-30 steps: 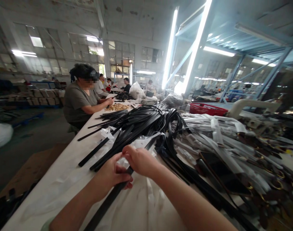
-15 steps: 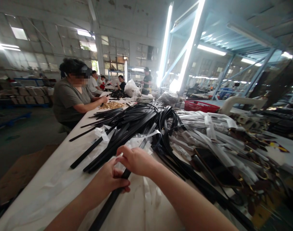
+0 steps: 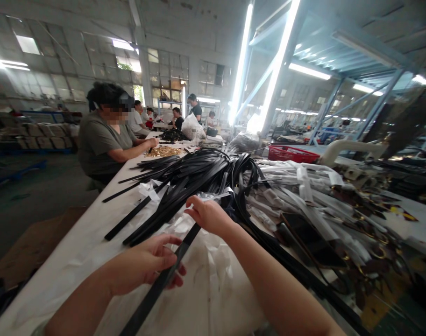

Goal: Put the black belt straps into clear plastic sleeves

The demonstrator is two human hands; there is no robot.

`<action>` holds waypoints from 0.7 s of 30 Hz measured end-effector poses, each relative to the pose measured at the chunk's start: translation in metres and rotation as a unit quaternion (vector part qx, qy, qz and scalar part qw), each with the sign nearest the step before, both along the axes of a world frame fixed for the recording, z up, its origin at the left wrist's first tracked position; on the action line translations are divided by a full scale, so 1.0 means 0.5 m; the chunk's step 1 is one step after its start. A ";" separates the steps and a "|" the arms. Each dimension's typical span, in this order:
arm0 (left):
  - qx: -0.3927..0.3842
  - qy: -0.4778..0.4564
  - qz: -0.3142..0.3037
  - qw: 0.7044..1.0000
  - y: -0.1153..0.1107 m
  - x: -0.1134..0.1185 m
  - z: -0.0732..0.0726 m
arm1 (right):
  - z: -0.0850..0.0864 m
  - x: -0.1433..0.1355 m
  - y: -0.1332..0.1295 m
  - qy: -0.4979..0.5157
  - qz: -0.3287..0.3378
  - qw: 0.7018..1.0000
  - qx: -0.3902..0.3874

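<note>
A long black strap (image 3: pixel 148 298) runs from the bottom edge of the head view up between my hands. My left hand (image 3: pixel 159 261) holds it loosely, thumb on top and fingers curled beneath. Farther up, my right hand (image 3: pixel 209 215) is closed around the same strap, its fingertips partly hidden. A thin whitish strip (image 3: pixel 220 196) sticks out beyond the right hand. Crumpled clear plastic film (image 3: pixel 213 254) lies under and beside the strap. Past my hands spreads a heap of black straps (image 3: pixel 195 172), several with ends pointing toward me.
On the right lie plastic-wrapped straps (image 3: pixel 297 186) with metal rings, and a dark phone-like slab (image 3: pixel 313 240). A red basket (image 3: pixel 292 154) stands behind them. Across the table (image 3: pixel 76 254), a co-worker (image 3: pixel 108 135) works near a pile of gold-coloured pieces (image 3: pixel 166 151).
My hands have moved apart: the right up and away along the strap, the left slightly back with its fingers loosened. More of the strap shows between them.
</note>
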State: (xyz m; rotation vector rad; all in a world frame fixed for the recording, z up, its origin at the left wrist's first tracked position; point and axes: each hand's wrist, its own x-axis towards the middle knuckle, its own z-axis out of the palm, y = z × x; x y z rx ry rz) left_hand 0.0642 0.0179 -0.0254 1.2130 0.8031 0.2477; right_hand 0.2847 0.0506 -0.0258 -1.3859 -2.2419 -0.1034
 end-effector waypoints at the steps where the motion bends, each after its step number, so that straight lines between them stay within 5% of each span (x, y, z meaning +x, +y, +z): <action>1: -0.004 0.019 -0.018 1.000 0.001 -0.002 -0.001 | 0.002 0.008 0.003 0.002 -0.005 1.000 0.004; 9: -0.033 0.022 0.009 0.999 -0.005 0.025 -0.016 | 0.017 0.056 0.018 0.020 -0.063 0.997 0.042; 18: -0.080 -0.056 0.020 0.995 -0.008 0.038 -0.040 | 0.012 -0.033 -0.039 0.105 0.101 0.987 -0.063; 21: -0.087 -0.082 0.032 0.992 -0.015 0.043 -0.035 | 0.007 -0.027 -0.032 0.119 0.107 0.986 -0.051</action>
